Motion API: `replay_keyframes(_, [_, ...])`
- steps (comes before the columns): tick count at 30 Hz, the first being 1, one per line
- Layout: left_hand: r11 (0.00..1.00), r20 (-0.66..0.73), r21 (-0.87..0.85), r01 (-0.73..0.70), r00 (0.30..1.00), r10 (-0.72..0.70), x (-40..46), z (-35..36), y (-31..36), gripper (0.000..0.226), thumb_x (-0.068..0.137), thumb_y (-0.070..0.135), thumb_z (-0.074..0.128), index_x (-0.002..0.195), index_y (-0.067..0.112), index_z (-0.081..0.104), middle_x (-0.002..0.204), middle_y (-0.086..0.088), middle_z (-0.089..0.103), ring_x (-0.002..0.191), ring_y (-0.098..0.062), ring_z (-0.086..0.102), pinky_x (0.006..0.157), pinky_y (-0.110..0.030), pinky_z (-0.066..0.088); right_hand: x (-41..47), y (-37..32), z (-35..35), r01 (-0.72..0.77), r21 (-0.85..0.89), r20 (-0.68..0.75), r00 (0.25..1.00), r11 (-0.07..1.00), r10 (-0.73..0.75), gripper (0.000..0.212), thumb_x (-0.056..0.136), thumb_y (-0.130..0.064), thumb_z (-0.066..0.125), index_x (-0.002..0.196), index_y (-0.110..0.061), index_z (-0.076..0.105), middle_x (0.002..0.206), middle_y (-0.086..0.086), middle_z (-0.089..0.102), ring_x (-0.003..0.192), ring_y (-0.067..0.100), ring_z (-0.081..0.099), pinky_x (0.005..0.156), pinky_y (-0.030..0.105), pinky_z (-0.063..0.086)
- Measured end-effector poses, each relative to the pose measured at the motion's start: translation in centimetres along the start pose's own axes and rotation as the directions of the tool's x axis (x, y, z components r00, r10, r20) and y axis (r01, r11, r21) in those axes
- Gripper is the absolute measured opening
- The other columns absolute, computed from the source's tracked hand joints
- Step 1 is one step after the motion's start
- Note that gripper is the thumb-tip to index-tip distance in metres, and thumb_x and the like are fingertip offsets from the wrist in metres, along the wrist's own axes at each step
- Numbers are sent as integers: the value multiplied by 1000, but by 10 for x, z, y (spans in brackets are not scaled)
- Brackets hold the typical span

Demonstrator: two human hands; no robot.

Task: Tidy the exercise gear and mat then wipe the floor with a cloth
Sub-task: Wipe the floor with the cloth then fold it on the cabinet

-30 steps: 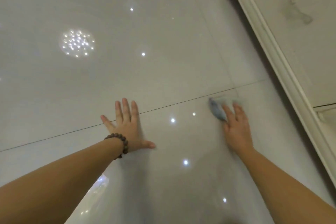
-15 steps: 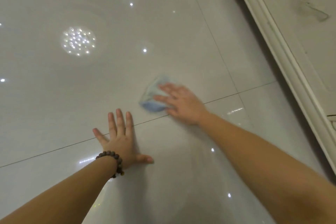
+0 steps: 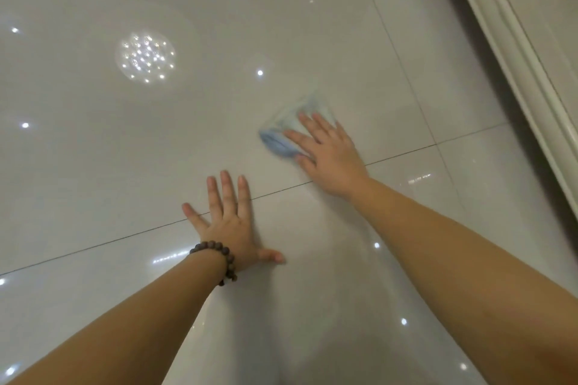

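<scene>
A light blue cloth (image 3: 281, 134) lies flat on the glossy white tiled floor (image 3: 156, 150), blurred with motion. My right hand (image 3: 328, 153) presses down on it with straight, spread fingers, covering its near right part. My left hand (image 3: 231, 222) rests flat on the floor nearer to me, fingers spread across a tile seam, a dark beaded bracelet (image 3: 223, 259) on its wrist. No exercise gear or mat is in view.
A cream moulded furniture base (image 3: 516, 56) runs diagonally along the right side. Ceiling lights reflect in the tiles, brightest in a round cluster (image 3: 145, 56) at the upper left. A dark grout line (image 3: 93, 247) crosses the floor under my left hand.
My right hand swept the cloth from the right towards the left over the seam, then back a little to the right. My left hand stayed planted on the floor.
</scene>
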State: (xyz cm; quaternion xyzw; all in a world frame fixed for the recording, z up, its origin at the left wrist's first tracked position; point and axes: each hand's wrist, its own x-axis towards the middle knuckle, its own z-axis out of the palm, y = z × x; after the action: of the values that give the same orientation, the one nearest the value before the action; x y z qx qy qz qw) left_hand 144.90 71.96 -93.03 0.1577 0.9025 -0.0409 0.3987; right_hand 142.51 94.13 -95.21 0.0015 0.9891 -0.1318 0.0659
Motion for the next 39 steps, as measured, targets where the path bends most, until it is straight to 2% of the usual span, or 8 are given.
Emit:
replay_keyframes(4, [999, -118, -12, -36, 992, 35, -3, 8, -1, 150, 36, 105, 25, 131, 14, -48, 137, -14, -54, 128, -37, -46, 99, -77, -9, -84, 99, -11, -379, -1, -146, 916, 925, 375, 61, 89, -49, 23, 144, -26, 38, 154, 11, 27, 142, 30, 24, 114, 47, 23])
replay_keyframes(9, [999, -269, 6, -48, 962, 48, -3, 18, 0, 139, 46, 105, 8, 143, 14, -31, 151, -19, -33, 136, -38, -35, 100, -77, -4, -115, 77, -12, -848, 210, -166, 459, 487, 873, 52, 98, -39, 36, 148, -25, 30, 158, 7, 15, 145, 28, 11, 114, 44, 13])
replay_keyframes(17, [999, -357, 30, -31, 933, 40, -4, 26, 1, 128, 57, 100, 3, 149, 13, -19, 155, -20, -23, 140, -39, -27, 101, -76, -1, -119, 37, 14, -262, -8, -161, 953, 965, 258, 51, 91, -46, 34, 140, -32, 44, 151, 4, 35, 139, 25, 30, 109, 44, 29])
replay_keyframes(23, [998, -411, 35, -44, 910, 54, -3, 29, 1, 122, 64, 96, 2, 150, 11, -15, 155, -23, -18, 141, -39, -24, 105, -72, -3, -155, 84, -14, -925, 302, -119, 203, 230, 972, 51, 99, -37, 34, 149, -30, 22, 159, 4, 10, 145, 26, 8, 114, 45, 14])
replay_keyframes(29, [998, -433, 34, -50, 899, 60, -3, 33, 1, 119, 67, 95, 5, 151, 11, -10, 156, -23, -15, 143, -38, -21, 106, -72, -3, -146, -44, 39, -371, 75, -189, 906, 926, 378, 47, 87, -32, 48, 135, -34, 50, 148, 0, 40, 137, 23, 34, 106, 41, 26])
replay_keyframes(32, [997, -443, 47, -55, 894, 70, -2, 35, 1, 119, 68, 94, 6, 151, 11, -10, 156, -22, -14, 143, -38, -19, 107, -71, -3, -201, 26, 25, -309, 39, -167, 936, 950, 311, 45, 92, -37, 41, 135, -28, 51, 146, 6, 43, 134, 26, 39, 105, 39, 31])
replay_keyframes(37, [997, -458, 52, -61, 886, 78, -2, 37, -1, 119, 67, 94, 7, 151, 11, -8, 157, -22, -11, 144, -37, -16, 107, -71, -4, -309, 120, -8, -932, 341, -123, 83, 121, 989, 54, 97, -40, 31, 148, -20, 29, 156, 15, 19, 143, 32, 17, 115, 39, 13])
replay_keyframes(39, [996, -460, 59, -67, 884, 86, -3, 37, 1, 119, 68, 94, 8, 151, 10, -8, 157, -22, -10, 144, -37, -15, 107, -71, -4, -291, 96, -8, -939, 344, -22, -24, -15, 999, 51, 100, -36, 32, 149, -25, 23, 158, 10, 12, 144, 28, 11, 115, 40, 12])
